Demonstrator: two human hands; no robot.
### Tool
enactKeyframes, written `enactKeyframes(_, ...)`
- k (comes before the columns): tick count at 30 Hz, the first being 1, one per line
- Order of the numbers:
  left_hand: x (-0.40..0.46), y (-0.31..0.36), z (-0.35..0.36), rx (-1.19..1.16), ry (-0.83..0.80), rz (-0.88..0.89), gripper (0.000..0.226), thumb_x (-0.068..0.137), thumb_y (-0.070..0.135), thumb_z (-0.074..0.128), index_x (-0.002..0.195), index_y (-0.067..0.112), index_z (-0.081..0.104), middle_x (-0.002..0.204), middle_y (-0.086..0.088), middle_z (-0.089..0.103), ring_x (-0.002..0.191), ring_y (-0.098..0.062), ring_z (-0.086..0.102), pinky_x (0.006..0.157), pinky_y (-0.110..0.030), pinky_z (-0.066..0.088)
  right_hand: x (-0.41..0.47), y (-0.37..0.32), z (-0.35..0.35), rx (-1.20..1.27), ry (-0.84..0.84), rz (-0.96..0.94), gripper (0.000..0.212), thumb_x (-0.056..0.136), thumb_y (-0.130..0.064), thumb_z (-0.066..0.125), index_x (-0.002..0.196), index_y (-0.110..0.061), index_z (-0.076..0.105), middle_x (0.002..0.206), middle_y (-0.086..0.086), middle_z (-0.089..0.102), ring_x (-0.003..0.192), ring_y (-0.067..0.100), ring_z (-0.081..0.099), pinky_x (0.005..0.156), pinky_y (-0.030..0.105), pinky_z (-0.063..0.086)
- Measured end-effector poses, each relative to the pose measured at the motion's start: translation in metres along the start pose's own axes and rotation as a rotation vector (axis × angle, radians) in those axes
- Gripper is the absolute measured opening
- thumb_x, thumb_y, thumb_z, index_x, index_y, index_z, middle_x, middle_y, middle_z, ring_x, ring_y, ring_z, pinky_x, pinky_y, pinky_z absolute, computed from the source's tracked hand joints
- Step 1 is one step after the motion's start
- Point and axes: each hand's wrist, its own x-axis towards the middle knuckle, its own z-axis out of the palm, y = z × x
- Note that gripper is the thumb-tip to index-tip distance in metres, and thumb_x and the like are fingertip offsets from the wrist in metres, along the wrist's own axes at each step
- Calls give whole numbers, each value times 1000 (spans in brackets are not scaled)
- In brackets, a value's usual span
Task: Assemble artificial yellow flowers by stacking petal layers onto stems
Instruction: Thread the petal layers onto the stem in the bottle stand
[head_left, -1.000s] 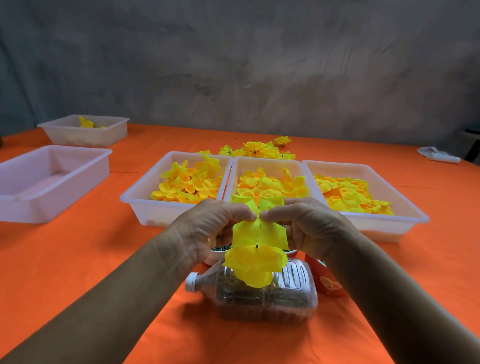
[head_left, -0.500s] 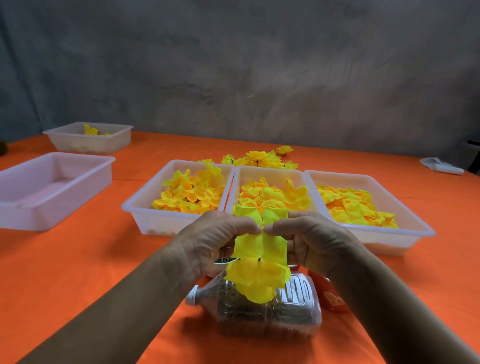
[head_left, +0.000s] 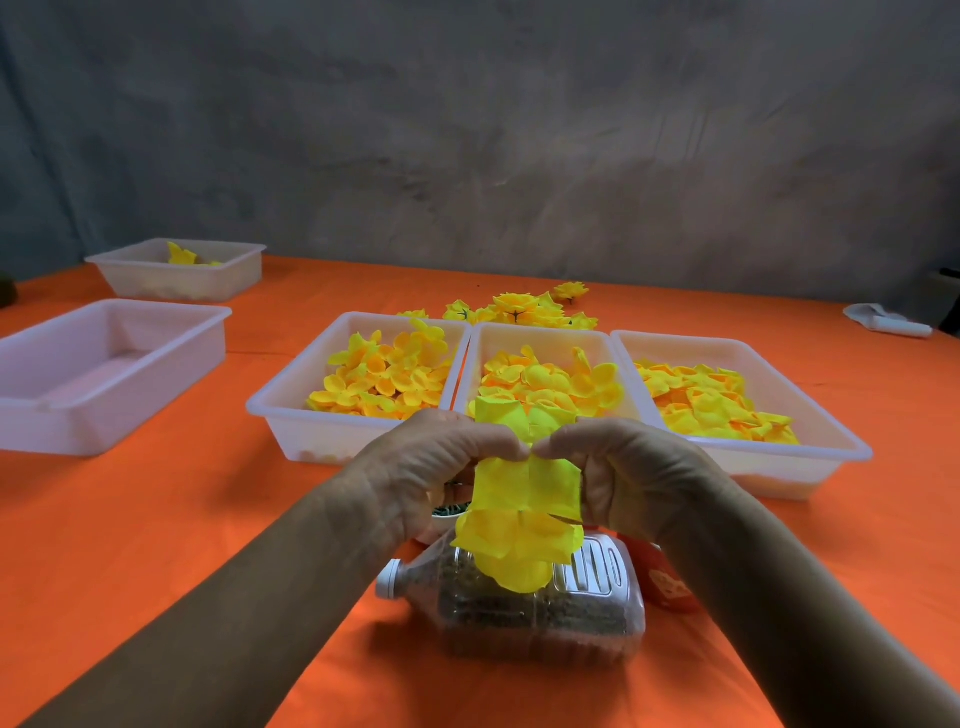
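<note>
Two bare hands are raised together over the orange cloth-covered table (head_left: 156, 545), and a stack of bright yellow fabric petal layers (head_left: 524, 499) is pinched between them. The left hand (head_left: 415, 467) and right hand (head_left: 639, 473) are curled w/ thumbs and forefingers nearly meeting at the stack's upper part, so both are clamped on the petals; lower layers hang down in front of a clear plastic jug (head_left: 530, 608) laid on its side, white cap to the left, dark contents inside. A thin dark stem tip is glimpsed at approx. the stack's centre (too small to tell more). A red printed container (head_left: 665, 582) is partly hidden under the right wrist.

Three translucent white plastic trays are lined up side by side behind the hands: left tray (head_left: 291, 410), middle tray (head_left: 478, 364), right tray (head_left: 810, 415), each filled w/ loose yellow-orange petals. Finished yellow flowers (head_left: 524, 309) are piled on the cloth behind them. An empty-looking white tray (head_left: 104, 374) is seen at far left, and a smaller tray (head_left: 208, 280) w/ a few yellow pieces beyond it. A pale object (head_left: 883, 321) is seen at the far right edge.
</note>
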Motion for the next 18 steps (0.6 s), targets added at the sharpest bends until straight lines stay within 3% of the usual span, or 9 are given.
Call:
enactKeyframes(3, 1, -1, 1, -12, 17, -28, 19, 69, 6, 75, 82, 4, 63, 88, -18, 60, 82, -29, 56, 82, -43, 47, 2, 0, 0, -13, 23, 0, 37, 55, -5, 65, 92, -2, 61, 81, 12, 72, 68, 26, 69, 72, 42, 56)
enactKeyframes(10, 1, -2, 2, -39, 22, -69, 10, 74, 9, 73, 80, 2, 67, 82, -16, 62, 76, -28, 59, 68, -36, 52, 6, 3, -1, -1, 43, 54, 10, 78, 0, 59, 88, -4, 59, 69, 11, 71, 54, 20, 68, 57, 31, 57)
enactKeyframes(12, 1, -3, 1, -16, 24, -66, 17, 73, 8, 73, 87, 2, 65, 86, -17, 58, 80, -29, 55, 71, -37, 50, 7, 4, -2, 2, 47, 56, 9, 79, 1, 58, 88, -3, 58, 69, 11, 71, 54, 20, 68, 53, 31, 58)
enactKeyframes(15, -1, -4, 1, 22, 1, -50, 23, 72, 9, 73, 90, 6, 60, 86, -16, 54, 75, -26, 52, 63, -32, 46, 5, 4, 0, -10, 60, 58, 11, 80, 5, 57, 89, 0, 56, 67, 13, 71, 52, 22, 68, 49, 33, 57)
enactKeyframes(18, 0, -5, -1, 126, 17, -12, 37, 62, 14, 80, 89, 9, 56, 78, -11, 51, 73, -23, 48, 65, -32, 39, 5, 2, -1, -55, 119, 9, 35, 77, 11, 62, 106, 1, 45, 75, 17, 69, 54, 24, 68, 58, 40, 57)
